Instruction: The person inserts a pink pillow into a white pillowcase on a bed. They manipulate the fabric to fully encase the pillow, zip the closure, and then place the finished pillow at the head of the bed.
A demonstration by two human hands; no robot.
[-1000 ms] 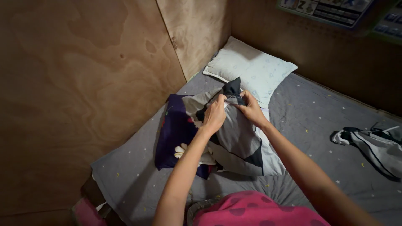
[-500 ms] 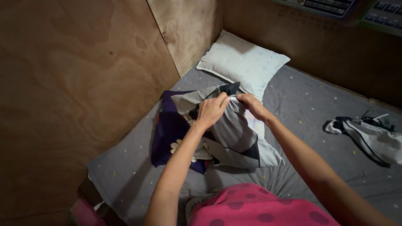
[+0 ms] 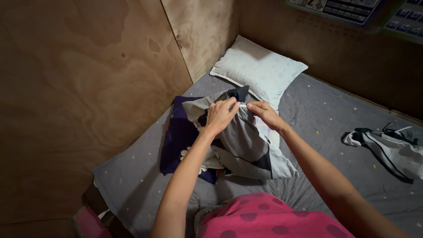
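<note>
Both hands pinch the far edge of the grey pillowcase (image 3: 246,141), lifting it so the cloth hangs open. The left hand (image 3: 219,116) and right hand (image 3: 264,113) grip with closed fingers (very close together), near the white pillow (image 3: 260,70).

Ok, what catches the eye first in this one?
Both hands, the left hand and the right hand, pinch the top edge of a grey pillowcase at mid-frame. Beneath it lies a dark purple flowered pillow on the grey starred sheet; a pale pillow sits in the corner.
</note>
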